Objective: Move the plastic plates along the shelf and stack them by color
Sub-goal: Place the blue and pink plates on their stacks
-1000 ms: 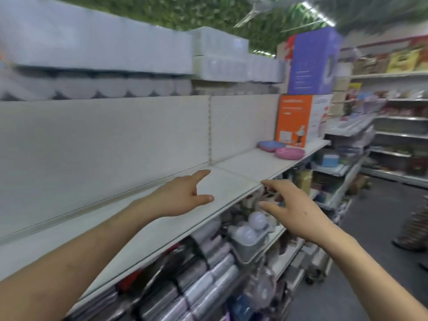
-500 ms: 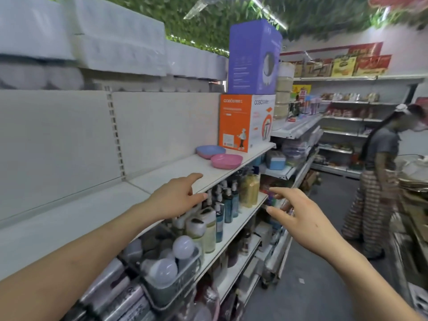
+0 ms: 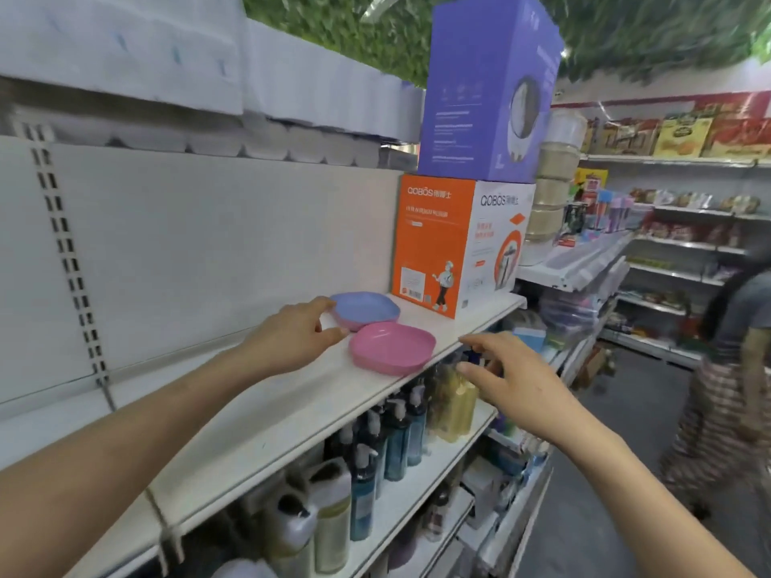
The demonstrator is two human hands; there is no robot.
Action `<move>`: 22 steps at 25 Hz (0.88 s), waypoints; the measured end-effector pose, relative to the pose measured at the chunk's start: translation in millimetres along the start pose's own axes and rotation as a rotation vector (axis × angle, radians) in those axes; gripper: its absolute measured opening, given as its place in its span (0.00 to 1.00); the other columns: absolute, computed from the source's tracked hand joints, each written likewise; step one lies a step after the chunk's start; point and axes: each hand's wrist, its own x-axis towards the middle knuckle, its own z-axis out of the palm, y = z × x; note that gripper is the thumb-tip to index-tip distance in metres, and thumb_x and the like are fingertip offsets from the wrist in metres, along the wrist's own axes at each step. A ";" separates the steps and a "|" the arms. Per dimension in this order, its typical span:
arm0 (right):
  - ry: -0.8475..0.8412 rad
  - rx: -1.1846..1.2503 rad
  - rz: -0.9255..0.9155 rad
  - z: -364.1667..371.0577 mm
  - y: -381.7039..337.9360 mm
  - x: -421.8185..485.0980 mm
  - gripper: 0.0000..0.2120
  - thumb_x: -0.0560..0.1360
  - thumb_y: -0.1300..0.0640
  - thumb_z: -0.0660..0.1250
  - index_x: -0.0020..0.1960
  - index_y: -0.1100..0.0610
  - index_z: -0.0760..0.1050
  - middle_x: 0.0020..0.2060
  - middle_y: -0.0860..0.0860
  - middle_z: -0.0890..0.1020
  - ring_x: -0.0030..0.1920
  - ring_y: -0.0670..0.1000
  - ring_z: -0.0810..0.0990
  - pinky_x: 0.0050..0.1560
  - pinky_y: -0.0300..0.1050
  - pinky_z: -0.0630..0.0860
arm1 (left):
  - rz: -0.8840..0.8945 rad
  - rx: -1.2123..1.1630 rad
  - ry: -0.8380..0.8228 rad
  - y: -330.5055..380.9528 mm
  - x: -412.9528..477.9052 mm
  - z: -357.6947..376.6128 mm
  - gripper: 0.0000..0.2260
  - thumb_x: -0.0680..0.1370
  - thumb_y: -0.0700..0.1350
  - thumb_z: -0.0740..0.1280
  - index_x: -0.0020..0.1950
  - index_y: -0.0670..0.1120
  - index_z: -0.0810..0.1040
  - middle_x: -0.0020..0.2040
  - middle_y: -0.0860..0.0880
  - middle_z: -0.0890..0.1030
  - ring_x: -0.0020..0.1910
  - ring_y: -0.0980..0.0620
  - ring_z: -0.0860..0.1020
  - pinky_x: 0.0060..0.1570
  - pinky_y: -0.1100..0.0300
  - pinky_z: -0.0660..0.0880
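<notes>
On the white metal shelf [image 3: 292,410] at chest height, the left hand [image 3: 292,340] lies low over the board with its fingers loosely extended and grasping nothing. Its index fingertip is at the near rim of the round blue plastic plate [image 3: 367,308] and its thumb is just beside the round pink plastic plate [image 3: 392,348]. The right hand [image 3: 513,381] hangs in the air in front of the shelf edge, fingers spread and relaxed, empty, near the pink plate but apart from it.

The two plates touch, the pink one nearer the shelf's front edge, the blue one behind it; a pink rim shows under the blue plate. Just behind them stands an orange-and-white cardboard box [image 3: 434,244] with a purple cardboard box [image 3: 479,89] on top, closing off the shelf on that side. Below, dark pump bottles [image 3: 396,431] and a yellow bottle [image 3: 454,402] fill the lower shelf. A person [image 3: 730,369] stands in the aisle to the right.
</notes>
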 end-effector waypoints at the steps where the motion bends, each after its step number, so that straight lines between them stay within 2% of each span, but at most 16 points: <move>1: -0.005 0.019 -0.014 5.6 6.9 18.2 0.21 0.80 0.39 0.65 0.72 0.40 0.72 0.57 0.41 0.74 0.48 0.39 0.78 0.50 0.39 0.73 | -0.027 -0.007 0.002 -4.0 11.8 4.4 0.26 0.80 0.63 0.64 0.77 0.57 0.67 0.55 0.53 0.81 0.54 0.50 0.77 0.58 0.52 0.75; 5: -0.123 0.090 -0.077 32.8 41.0 85.1 0.19 0.79 0.38 0.65 0.69 0.38 0.74 0.61 0.40 0.74 0.53 0.40 0.78 0.56 0.41 0.75 | -0.118 -0.014 -0.013 -15.9 46.2 25.9 0.24 0.81 0.62 0.63 0.76 0.58 0.68 0.53 0.53 0.81 0.54 0.50 0.78 0.58 0.52 0.76; 9: -0.301 0.115 -0.232 60.7 65.7 157.8 0.16 0.80 0.41 0.67 0.67 0.38 0.77 0.60 0.42 0.76 0.56 0.41 0.76 0.58 0.37 0.71 | -0.229 0.020 0.032 -29.3 80.3 42.5 0.22 0.81 0.61 0.63 0.74 0.56 0.70 0.53 0.53 0.81 0.53 0.49 0.79 0.55 0.54 0.75; 13: -0.529 0.140 -0.413 90.7 77.2 213.0 0.16 0.80 0.41 0.68 0.66 0.39 0.79 0.60 0.40 0.76 0.60 0.39 0.75 0.65 0.38 0.69 | -0.394 0.035 0.031 -38.4 113.4 60.0 0.17 0.81 0.61 0.64 0.65 0.53 0.75 0.49 0.52 0.83 0.47 0.49 0.81 0.55 0.50 0.78; 17: -0.669 0.210 -0.516 100.7 81.0 258.4 0.15 0.77 0.44 0.73 0.62 0.41 0.83 0.52 0.41 0.78 0.52 0.40 0.77 0.54 0.34 0.69 | -0.538 0.055 0.094 -30.1 146.2 74.1 0.14 0.78 0.61 0.66 0.52 0.51 0.78 0.43 0.51 0.82 0.44 0.49 0.82 0.50 0.51 0.79; 20: -0.743 0.170 -0.624 105.6 85.7 272.2 0.22 0.73 0.47 0.78 0.66 0.45 0.81 0.49 0.41 0.76 0.47 0.41 0.75 0.48 0.33 0.67 | -0.637 0.116 0.080 -19.7 163.3 86.2 0.15 0.74 0.60 0.70 0.49 0.50 0.76 0.44 0.50 0.82 0.44 0.48 0.81 0.47 0.50 0.79; 22: -0.754 0.182 -0.652 106.9 91.6 276.5 0.25 0.72 0.49 0.78 0.68 0.46 0.80 0.50 0.41 0.75 0.47 0.41 0.75 0.48 0.33 0.67 | -0.681 0.162 0.083 -15.3 169.8 91.4 0.13 0.72 0.54 0.73 0.49 0.48 0.76 0.46 0.48 0.82 0.45 0.45 0.81 0.44 0.51 0.78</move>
